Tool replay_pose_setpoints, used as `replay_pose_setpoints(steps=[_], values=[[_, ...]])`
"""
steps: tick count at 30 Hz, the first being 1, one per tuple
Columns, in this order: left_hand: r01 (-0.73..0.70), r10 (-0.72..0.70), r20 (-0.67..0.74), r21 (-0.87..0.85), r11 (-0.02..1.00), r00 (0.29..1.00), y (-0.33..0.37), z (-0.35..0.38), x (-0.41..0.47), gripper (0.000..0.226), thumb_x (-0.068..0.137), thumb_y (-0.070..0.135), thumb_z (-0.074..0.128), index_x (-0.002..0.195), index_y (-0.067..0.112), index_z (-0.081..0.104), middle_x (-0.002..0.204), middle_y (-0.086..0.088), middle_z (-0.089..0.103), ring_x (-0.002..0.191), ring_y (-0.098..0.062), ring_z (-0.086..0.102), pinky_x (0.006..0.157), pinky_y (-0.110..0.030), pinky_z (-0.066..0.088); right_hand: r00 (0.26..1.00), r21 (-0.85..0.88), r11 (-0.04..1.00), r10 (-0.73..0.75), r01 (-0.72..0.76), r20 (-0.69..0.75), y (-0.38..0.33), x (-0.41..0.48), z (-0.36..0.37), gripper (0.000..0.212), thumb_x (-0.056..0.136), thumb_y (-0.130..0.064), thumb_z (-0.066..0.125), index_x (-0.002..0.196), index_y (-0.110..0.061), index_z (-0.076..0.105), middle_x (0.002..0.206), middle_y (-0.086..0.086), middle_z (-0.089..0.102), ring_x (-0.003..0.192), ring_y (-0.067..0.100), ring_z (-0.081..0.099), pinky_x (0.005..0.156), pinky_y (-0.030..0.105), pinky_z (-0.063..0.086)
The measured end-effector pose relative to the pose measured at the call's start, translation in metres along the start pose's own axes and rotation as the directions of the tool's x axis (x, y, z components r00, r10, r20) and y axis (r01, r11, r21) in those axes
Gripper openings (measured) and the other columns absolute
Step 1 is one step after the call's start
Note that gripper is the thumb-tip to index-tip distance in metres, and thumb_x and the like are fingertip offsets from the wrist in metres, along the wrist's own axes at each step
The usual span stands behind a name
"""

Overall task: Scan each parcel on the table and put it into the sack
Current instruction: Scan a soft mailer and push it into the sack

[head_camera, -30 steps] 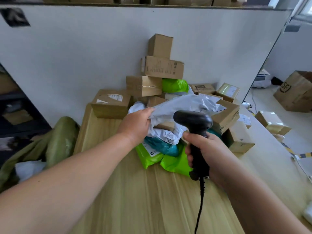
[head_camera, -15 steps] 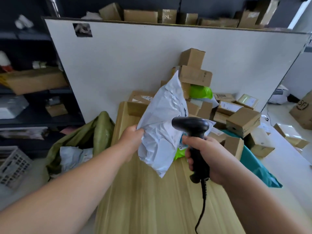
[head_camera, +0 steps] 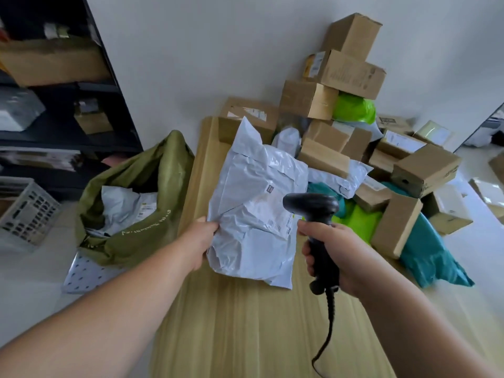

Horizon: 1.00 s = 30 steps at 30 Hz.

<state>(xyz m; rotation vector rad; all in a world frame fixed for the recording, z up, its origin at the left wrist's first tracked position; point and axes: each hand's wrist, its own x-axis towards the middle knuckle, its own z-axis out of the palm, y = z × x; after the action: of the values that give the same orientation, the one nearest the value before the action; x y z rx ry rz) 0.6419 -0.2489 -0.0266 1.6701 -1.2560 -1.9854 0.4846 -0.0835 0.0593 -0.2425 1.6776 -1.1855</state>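
Left hand (head_camera: 201, 240) pinches the grey parcel (head_camera: 253, 214) (left edge) above the tabletop (head_camera: 245, 336) – right hand (head_camera: 341, 255) grips the scanner (head_camera: 313, 211) beside its label.

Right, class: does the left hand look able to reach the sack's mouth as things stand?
Probably yes: the sack stands open beside the table, just left of the left hand, with nothing between them. The hand does hold a white parcel.

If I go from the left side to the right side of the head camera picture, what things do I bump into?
white crate → green sack → left hand → white parcel → scanner → teal bag
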Motion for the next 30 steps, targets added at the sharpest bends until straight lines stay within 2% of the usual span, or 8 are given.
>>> replay_pose_setpoints(steps=[5,9,12,14,17,20,22,30], values=[[0.058,-0.055,-0.133,0.019,0.998,0.990,-0.005,-0.005,0.011,0.014,0.098,0.013,0.048,0.108,0.013,0.058,0.102,-0.014,0.067,0.092,-0.032,0.065,0.083,-0.042,0.055,1.000,-0.010,1.000,0.023,-0.022,0.016,0.000,0.019,0.002,0.023,0.090,-0.025,0.068,0.098,-0.007,0.055,0.055,0.007,0.054,0.043,0.020,0.046,0.046,0.027,0.040],[0.050,-0.021,-0.208,0.131,0.990,0.978,0.003,-0.003,0.014,0.048,0.088,0.004,0.046,0.136,0.011,0.045,0.119,-0.013,0.055,0.087,-0.025,0.054,0.066,-0.029,0.046,0.998,-0.026,0.999,0.038,-0.036,0.046,-0.006,0.028,0.002,0.023,0.090,-0.025,0.068,0.096,-0.008,0.055,0.056,0.007,0.053,0.044,0.020,0.046,0.048,0.028,0.039],[-0.099,0.192,-0.256,0.337,0.936,0.947,0.013,-0.003,0.016,0.081,0.073,0.024,0.056,0.148,0.018,0.027,0.145,-0.007,0.042,0.115,-0.026,0.050,0.088,-0.037,0.048,0.998,-0.044,0.999,0.031,-0.028,0.054,-0.009,0.034,0.000,0.024,0.090,-0.026,0.068,0.097,-0.007,0.055,0.057,0.007,0.054,0.045,0.021,0.046,0.050,0.030,0.039],[-0.219,0.405,-0.189,0.605,0.765,0.894,0.022,0.001,0.015,0.085,0.076,0.032,0.062,0.149,0.017,0.023,0.149,-0.007,0.036,0.132,-0.028,0.040,0.105,-0.043,0.038,0.998,-0.061,0.998,0.030,-0.027,0.055,-0.009,0.036,-0.002,0.025,0.090,-0.027,0.068,0.097,-0.007,0.055,0.057,0.008,0.054,0.047,0.021,0.046,0.050,0.031,0.039],[-0.372,0.663,0.179,0.914,0.161,0.727,0.040,0.015,0.013,0.081,0.085,0.041,0.062,0.150,0.017,0.021,0.153,-0.007,0.027,0.141,-0.026,0.024,0.113,-0.037,0.023,0.998,-0.056,0.998,0.038,-0.035,0.056,-0.010,0.039,-0.006,0.024,0.090,-0.027,0.068,0.096,-0.007,0.056,0.057,0.007,0.054,0.046,0.022,0.046,0.051,0.032,0.039],[-0.428,0.537,0.482,0.873,-0.232,0.692,0.051,0.035,0.019,0.087,0.090,0.051,0.054,0.154,0.027,0.000,0.162,-0.004,-0.004,0.148,-0.025,-0.007,0.118,-0.042,0.003,0.998,-0.037,0.999,0.039,-0.037,0.046,-0.008,0.040,-0.014,0.025,0.088,-0.026,0.069,0.097,-0.007,0.055,0.058,0.007,0.054,0.046,0.022,0.046,0.051,0.032,0.039],[-0.458,0.444,0.546,0.838,-0.298,0.710,0.054,0.053,0.030,0.089,0.091,0.054,0.052,0.153,0.029,-0.005,0.161,-0.003,-0.014,0.147,-0.025,-0.017,0.118,-0.045,-0.004,0.999,-0.028,0.999,0.046,-0.046,0.029,-0.005,0.040,-0.024,0.028,0.088,-0.026,0.070,0.101,-0.006,0.055,0.059,0.008,0.054,0.046,0.022,0.045,0.050,0.033,0.040],[-0.399,0.333,0.462,0.884,-0.241,0.822,0.090,0.111,0.100,0.122,0.073,0.076,0.056,0.152,0.017,-0.017,0.162,-0.010,-0.007,0.148,-0.028,-0.010,0.119,-0.050,-0.007,0.995,0.004,0.995,0.097,-0.097,-0.012,0.013,0.048,-0.053,0.021,0.087,-0.023,0.068,0.088,-0.008,0.053,0.061,0.010,0.052,0.045,0.021,0.044,0.051,0.034,0.038]])
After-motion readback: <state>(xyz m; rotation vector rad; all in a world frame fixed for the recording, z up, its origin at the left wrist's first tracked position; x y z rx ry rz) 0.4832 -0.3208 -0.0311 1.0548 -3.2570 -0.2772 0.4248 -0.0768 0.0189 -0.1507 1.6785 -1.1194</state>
